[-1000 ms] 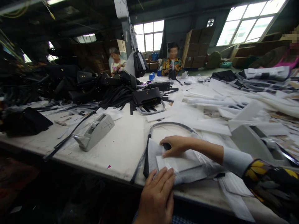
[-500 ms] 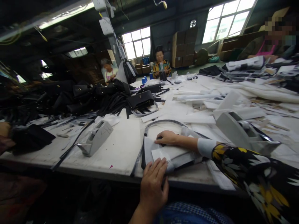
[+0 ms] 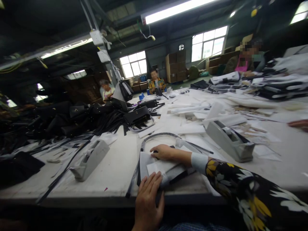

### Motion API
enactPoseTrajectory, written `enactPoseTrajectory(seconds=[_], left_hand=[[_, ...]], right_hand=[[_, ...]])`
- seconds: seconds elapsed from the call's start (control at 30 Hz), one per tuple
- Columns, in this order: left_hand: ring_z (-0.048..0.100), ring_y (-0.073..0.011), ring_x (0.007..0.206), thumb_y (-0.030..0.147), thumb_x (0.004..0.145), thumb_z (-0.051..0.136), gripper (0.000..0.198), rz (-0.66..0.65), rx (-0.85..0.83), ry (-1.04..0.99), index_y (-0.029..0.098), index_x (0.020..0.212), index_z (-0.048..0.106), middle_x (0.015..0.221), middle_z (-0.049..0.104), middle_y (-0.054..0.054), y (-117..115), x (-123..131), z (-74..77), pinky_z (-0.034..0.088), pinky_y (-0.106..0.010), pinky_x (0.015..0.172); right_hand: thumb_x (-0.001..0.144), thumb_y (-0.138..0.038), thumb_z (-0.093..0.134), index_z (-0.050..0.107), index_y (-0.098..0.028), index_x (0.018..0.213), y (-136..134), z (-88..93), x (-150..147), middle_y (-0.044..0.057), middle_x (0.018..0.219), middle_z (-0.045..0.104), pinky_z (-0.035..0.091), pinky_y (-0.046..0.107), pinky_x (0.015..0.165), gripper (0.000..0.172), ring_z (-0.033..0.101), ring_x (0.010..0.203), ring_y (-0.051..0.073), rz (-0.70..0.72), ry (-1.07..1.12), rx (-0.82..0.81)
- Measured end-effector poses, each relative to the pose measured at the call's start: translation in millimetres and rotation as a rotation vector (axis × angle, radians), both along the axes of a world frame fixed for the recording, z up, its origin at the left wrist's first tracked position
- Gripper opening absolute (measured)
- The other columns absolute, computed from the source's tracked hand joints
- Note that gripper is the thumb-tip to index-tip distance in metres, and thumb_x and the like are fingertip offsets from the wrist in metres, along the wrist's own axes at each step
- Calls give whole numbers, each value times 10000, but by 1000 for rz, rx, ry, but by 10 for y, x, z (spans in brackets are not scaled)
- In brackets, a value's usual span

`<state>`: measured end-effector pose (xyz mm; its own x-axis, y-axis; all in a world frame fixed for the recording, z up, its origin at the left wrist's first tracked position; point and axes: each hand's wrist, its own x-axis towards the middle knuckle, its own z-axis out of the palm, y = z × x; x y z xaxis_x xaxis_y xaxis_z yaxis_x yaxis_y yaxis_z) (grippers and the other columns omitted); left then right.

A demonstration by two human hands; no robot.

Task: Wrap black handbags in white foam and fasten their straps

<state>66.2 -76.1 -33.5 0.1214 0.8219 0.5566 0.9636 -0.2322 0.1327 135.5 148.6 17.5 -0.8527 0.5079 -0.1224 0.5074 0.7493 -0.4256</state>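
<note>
Bag in white wrapping (image 3: 157,166), flat at near edge of table (image 3: 115,166). Pressed down by left hand (image 3: 148,200), open, palm flat on near corner, and by right hand (image 3: 163,151), open, fingers flat on far side; nothing grasped. Grey tape dispenser (image 3: 90,159) to left, second dispenser (image 3: 229,140) to right.

Mixed light. Fluorescent tube (image 3: 178,9) at top centre is blown out, and the windows (image 3: 209,43) at the back are clipped to white. The white table (image 3: 115,166) mid-frame is well lit, with soft shadows only. Left third and bottom edge are nearly black, detail lost there. Strong wide-angle bend: ceiling lines curve, right edge is stretched and smeared. Slight motion blur overall. Left hand (image 3: 148,202) and patterned sleeve (image 3: 240,189) at the bottom are soft. Far end is out of focus.
</note>
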Motion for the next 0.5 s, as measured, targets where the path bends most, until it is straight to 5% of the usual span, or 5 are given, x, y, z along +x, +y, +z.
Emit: enactPoseTrajectory(seconds=[0.1, 0.2, 0.3, 0.5], left_hand=[[595, -256, 1251, 217, 894, 573, 419, -45, -9, -189, 287, 1306, 588, 1366, 625, -40, -38, -184, 39, 502, -457, 1051], [488, -265, 1357, 392, 914, 569, 358, 238, -35, -579, 324, 1260, 625, 1434, 565, 6, -4, -501, 59, 375, -456, 1159], [379, -304, 1428, 535, 900, 542, 523, 477, -199, -923, 256, 1341, 579, 1497, 496, -43, 158, -741, 61, 245, -496, 1205], [349, -280, 1446, 524, 904, 560, 638, 473, -385, -1418, 187, 1440, 473, 1555, 409, -100, 502, -632, 224, 219, -460, 1210]], right_hand=[[903, -478, 589, 607, -277, 1340, 33, 156, 340, 78, 1353, 626, 403, 350, 1040, 481, 552, 1266, 288, -112, 46, 84], [916, -507, 559, 528, -210, 1410, 80, 265, 895, 159, 1415, 556, 356, 430, 1079, 577, 462, 1344, 345, -326, 54, 157], [925, -552, 507, 530, -112, 1395, 115, 245, 1382, 250, 1272, 633, 432, 494, 973, 644, 563, 1221, 406, -498, -3, 122], [913, -565, 507, 527, -145, 1415, 126, 131, 1571, 174, 1356, 609, 446, 411, 1006, 655, 569, 1251, 338, -557, 61, 14]])
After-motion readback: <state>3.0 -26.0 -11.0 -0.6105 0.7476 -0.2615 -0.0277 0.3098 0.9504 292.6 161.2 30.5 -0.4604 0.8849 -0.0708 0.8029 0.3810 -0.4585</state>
